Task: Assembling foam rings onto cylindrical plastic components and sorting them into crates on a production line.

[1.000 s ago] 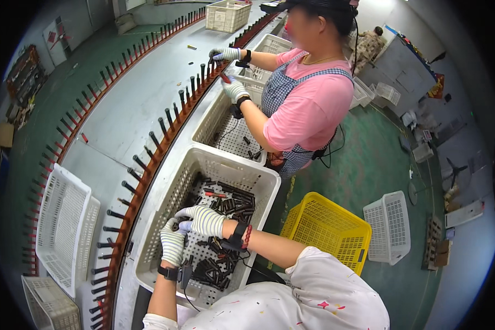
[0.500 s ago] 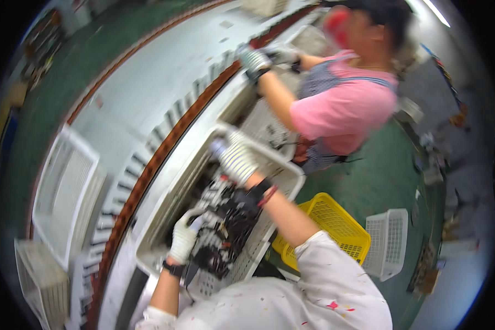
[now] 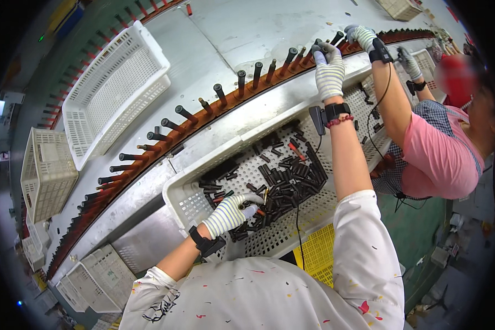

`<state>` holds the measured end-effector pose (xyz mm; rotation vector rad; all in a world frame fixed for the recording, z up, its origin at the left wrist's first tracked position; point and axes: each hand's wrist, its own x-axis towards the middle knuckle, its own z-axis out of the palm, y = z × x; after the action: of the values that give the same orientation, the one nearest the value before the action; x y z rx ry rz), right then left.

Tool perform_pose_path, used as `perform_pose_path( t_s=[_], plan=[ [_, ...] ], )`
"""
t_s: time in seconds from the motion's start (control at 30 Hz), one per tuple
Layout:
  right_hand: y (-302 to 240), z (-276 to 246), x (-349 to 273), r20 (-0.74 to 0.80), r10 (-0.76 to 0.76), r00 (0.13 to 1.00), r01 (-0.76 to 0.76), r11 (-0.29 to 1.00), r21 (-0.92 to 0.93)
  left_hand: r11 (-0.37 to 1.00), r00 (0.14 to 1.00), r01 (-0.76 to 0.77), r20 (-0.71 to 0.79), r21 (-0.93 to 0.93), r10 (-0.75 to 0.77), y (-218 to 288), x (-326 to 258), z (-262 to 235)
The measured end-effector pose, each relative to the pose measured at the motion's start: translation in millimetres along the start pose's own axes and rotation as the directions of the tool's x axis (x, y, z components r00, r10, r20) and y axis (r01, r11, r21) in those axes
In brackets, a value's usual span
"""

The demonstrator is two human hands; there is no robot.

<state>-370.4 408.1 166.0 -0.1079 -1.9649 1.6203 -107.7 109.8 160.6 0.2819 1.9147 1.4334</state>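
Observation:
My left hand (image 3: 232,213), in a striped white glove, is curled around a short black tube (image 3: 242,207) low over the white crate (image 3: 173,192). Loose black tubes (image 3: 291,179) lie heaped in that crate, with a red one (image 3: 297,152) among them. Farther off, my right hand (image 3: 330,71) reaches past the crate to the curved brown conveyor track (image 3: 231,102). Its fingers are closed at a dark tube (image 3: 317,44) on the track, partly hidden by the glove. Several dark-topped posts (image 3: 241,80) stand along the track.
A co-worker's gloved hands (image 3: 362,37) work at the track on the right, close to mine. White crates (image 3: 118,91) rest on the table at left. A yellow basket (image 3: 318,253) sits below the crate. Cables hang from the wrist straps.
My view has swung, and the scene looks sharper. My right hand has gone from above the crate out to the track. My left hand stays over the crate, now closed on a tube.

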Motion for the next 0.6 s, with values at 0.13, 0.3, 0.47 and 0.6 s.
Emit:
perform_pose_path(
  t_s=[0.13, 0.3, 0.47, 0.6],
  plan=[
    [8.5, 34.0, 3.1, 0.041, 0.034, 0.999, -0.04, 0.986, 0.164, 1.0, 1.0, 0.007, 0.009, -0.012, -0.007, -1.8, -2.4, -4.8],
    [-0.7, 52.4, -11.8, 0.153, -0.012, 0.988, 0.012, 1.0, 0.004, 1.0, 1.0, 0.012, -0.025, 0.02, -0.011, -0.2, -6.0, -12.7],
    [-23.4, 32.1, -17.6, 0.269, -0.098, 0.958, 0.211, 0.877, -0.431, 0.999, 0.999, -0.028, -0.043, -0.016, 0.027, -1.1, -12.5, -14.4],
    [-51.0, 50.5, -23.8, 0.488, 0.103, 0.867, 0.313, 0.65, -0.693, 0.998, 0.997, -0.065, -0.038, -0.005, 0.065, -8.9, -16.5, -13.9]
  ],
)
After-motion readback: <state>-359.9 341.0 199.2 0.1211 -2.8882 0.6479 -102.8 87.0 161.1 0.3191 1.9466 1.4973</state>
